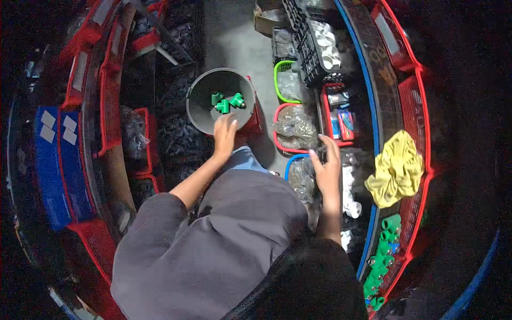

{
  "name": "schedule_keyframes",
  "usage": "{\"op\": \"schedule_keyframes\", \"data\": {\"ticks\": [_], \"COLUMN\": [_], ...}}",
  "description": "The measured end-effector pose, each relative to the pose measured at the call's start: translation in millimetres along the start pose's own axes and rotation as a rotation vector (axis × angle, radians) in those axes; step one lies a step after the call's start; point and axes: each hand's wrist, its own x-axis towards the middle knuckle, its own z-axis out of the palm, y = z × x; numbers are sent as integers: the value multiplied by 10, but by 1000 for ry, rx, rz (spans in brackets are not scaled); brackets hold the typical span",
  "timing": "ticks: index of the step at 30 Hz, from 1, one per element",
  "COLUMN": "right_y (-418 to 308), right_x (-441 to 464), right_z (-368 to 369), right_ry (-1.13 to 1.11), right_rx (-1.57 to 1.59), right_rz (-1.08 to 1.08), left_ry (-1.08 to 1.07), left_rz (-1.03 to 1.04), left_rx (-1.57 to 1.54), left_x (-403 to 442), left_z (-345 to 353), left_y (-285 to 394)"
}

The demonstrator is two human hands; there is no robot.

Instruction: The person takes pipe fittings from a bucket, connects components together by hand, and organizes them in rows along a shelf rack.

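My left hand [224, 137] is at the near rim of a grey bucket [198, 114], its fingers stretched out and nothing visible in them. Whether it touches the rim I cannot tell. Inside the bucket lie a few green pipe fittings [223, 106], some with metal ends. My right hand [327, 169] is raised with fingers apart and holds nothing. Below and beside it are a blue-rimmed basket [288, 169] of bagged parts and a red basket [276, 140] with clear plastic bags. More green pipe fittings [382, 256] sit in a row on the right shelf.
A yellow cloth [397, 169] hangs over the right shelf's edge. Farther off stand a green basket [277, 82] and a black crate [309, 69] of white fittings. Red bins [110, 106] line the left side. Behind the bucket is a red container [256, 120] on the grey floor.
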Motion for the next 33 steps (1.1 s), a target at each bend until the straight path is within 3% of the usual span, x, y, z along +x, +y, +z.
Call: {"op": "schedule_keyframes", "data": {"ticks": [4,6,8,9,11,13,14,15,16,18,19,20,21,22,24,27,28,33], "right_y": [-78,-196,-124,-90,-10,73,117,91,190,657,849,631,591,565,420,471,469,608], "right_x": [376,576,705,749,785,763,745,775,793,759,762,819,820,850,914,1012,1077,1485], "right_z": [206,113,4,-49,-114,-54,-16,103,284,829,1137,1312,1501,1657,1908,2349,2482,3156], "right_ry": [21,157,300,375,498,479,453,429,346,94,-54,-151,-253,-344,-447,-529,-570,-603], "right_rx": [-37,-95,-140,-130,-189,-65,65,91,228,337,236,399,301,199,334,384,391,452], "right_rz": [-20,35,79,97,111,250,379,371,421,394,277,345,286,218,210,224,243,395], "left_ry": [231,261,346,122,18,28,-21,-65,38,250,298,313,240,177,31,-241,-244,-398], "left_rz": [-458,-499,-868,-1159,-1476,-1508,-1440,-1377,-1141,-1015,-877,-787,-576,-420,-292,-304,-182,-71], "left_rx": [22,88,-197,-558,-728,-672,-636,-605,-444,-497,-267,-299,29,142,96,79,131,509], "left_x": [-115,-109,-150,-96,41,51,33,-43,-156,-177,-218,-108,-75,107,334,731,789,1226], "left_z": [42,-18,46,-89,-240,-235,-238,-212,-160,-186,-193,-283,-326,-411,-363,-67,115,552], "left_y": [-1215,-1429,-1853,-1918,-1554,-1567,-1674,-1820,-2050,-1955,-2085,-1849,-1917,-1660,-1620,-1599,-1765,-2136]}}
